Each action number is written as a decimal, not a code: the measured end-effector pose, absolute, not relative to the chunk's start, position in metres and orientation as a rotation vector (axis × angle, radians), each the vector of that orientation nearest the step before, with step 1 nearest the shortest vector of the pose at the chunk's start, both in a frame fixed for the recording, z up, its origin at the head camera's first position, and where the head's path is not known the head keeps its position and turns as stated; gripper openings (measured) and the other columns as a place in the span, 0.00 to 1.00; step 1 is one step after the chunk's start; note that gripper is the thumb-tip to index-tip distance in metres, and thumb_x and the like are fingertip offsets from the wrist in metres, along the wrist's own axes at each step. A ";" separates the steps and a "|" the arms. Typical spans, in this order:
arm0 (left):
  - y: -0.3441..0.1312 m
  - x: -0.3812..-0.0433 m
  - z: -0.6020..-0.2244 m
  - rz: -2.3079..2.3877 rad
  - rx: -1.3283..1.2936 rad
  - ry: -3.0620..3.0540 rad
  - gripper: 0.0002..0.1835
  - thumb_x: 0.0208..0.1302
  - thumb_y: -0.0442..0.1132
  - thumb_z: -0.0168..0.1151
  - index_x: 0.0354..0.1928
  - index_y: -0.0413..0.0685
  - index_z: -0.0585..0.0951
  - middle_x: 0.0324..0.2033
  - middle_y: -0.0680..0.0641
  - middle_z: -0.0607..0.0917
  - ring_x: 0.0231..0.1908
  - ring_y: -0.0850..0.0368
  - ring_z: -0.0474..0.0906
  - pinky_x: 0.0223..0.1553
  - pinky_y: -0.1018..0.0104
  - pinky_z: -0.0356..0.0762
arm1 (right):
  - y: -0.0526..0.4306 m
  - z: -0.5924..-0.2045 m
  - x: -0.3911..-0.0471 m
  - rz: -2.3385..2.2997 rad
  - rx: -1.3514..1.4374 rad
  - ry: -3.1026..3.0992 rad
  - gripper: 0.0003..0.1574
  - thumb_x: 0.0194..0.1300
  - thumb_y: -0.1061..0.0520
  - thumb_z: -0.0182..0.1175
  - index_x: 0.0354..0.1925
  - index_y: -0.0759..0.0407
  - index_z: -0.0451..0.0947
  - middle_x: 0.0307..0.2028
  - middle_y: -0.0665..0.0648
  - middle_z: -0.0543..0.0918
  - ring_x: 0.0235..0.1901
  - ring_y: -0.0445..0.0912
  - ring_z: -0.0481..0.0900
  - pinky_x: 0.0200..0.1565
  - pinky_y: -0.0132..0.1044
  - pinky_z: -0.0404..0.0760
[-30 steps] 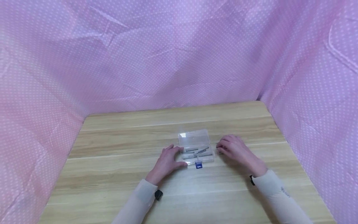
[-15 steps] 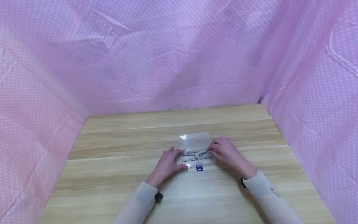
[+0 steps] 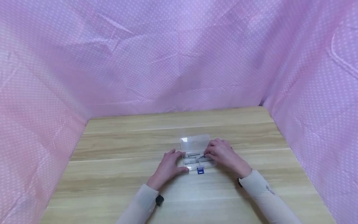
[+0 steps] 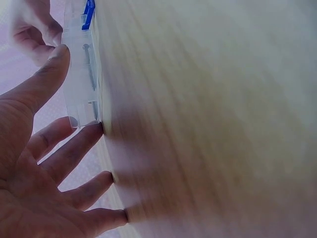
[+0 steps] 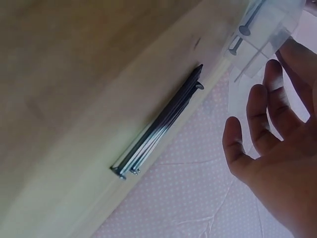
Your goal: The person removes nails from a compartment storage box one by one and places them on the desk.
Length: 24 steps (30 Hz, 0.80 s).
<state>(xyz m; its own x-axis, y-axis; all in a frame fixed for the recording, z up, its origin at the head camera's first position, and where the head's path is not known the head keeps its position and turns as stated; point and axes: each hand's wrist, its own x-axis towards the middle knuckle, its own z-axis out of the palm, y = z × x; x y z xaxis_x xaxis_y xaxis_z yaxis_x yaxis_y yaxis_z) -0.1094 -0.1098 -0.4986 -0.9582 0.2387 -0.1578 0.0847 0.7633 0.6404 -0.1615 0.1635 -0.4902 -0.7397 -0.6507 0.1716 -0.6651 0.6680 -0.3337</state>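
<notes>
A clear plastic box lies with its lid folded back; a blue tab hangs at its front. Several nails lie in its compartments. My left hand holds the box's left end, thumb at the front corner and index finger at the side. Over the right compartments, my right hand pinches a nail whose end shows past the fingertips. In the right wrist view, a small bundle of nails rests on the table, near the right hand's curled outer fingers.
The wood-grain table spreads around the box on all sides. Pink dotted cloth hangs behind the table and along both sides. A black wrist strap piece sits at the left cuff.
My right hand has moved left from beside the box to over its right compartments, carrying a nail. The left hand has stayed at the box's left end.
</notes>
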 end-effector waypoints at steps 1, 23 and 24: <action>-0.110 -0.109 -0.498 0.977 0.256 2.730 0.36 0.53 0.54 0.81 0.63 0.51 0.81 0.65 0.42 0.80 0.73 0.33 0.62 0.72 0.35 0.61 | 0.163 -0.490 -0.163 0.598 1.121 -2.851 0.04 0.63 0.56 0.74 0.38 0.49 0.91 0.38 0.45 0.83 0.42 0.45 0.76 0.44 0.43 0.74; -0.112 -0.108 -0.500 0.989 0.302 2.743 0.35 0.54 0.54 0.80 0.63 0.50 0.81 0.64 0.43 0.81 0.73 0.34 0.63 0.73 0.33 0.57 | 0.157 -0.491 -0.182 0.597 1.288 -2.904 0.06 0.58 0.56 0.77 0.36 0.46 0.93 0.33 0.41 0.77 0.37 0.41 0.70 0.43 0.40 0.73; -0.113 -0.108 -0.500 0.988 0.305 2.747 0.35 0.54 0.54 0.80 0.63 0.50 0.82 0.64 0.43 0.81 0.73 0.34 0.63 0.73 0.33 0.57 | 0.156 -0.491 -0.182 0.590 1.296 -2.895 0.06 0.58 0.56 0.77 0.36 0.46 0.93 0.33 0.41 0.77 0.37 0.41 0.70 0.43 0.40 0.73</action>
